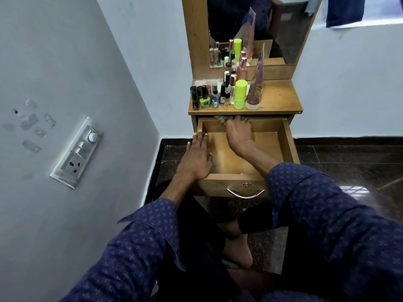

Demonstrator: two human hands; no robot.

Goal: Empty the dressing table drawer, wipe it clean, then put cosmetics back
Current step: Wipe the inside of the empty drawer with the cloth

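The drawer [291, 147] sits emptied; the right hand [238, 132] presses a checked cloth [222, 120] at its twelve o'clock wall, while the flat left hand [196, 158] steadies its nine o'clock rim. Cosmetics [220, 94] wait on the counter [281, 99].

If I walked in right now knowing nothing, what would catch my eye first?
Probably the open drawer pulled toward the person, bare inside except for a checked cloth at its back, which the right hand presses. The left hand lies flat on the drawer's left edge. Above, a crowd of cosmetics bottles, with a neon green one standing out, sits on the tabletop below the mirror.
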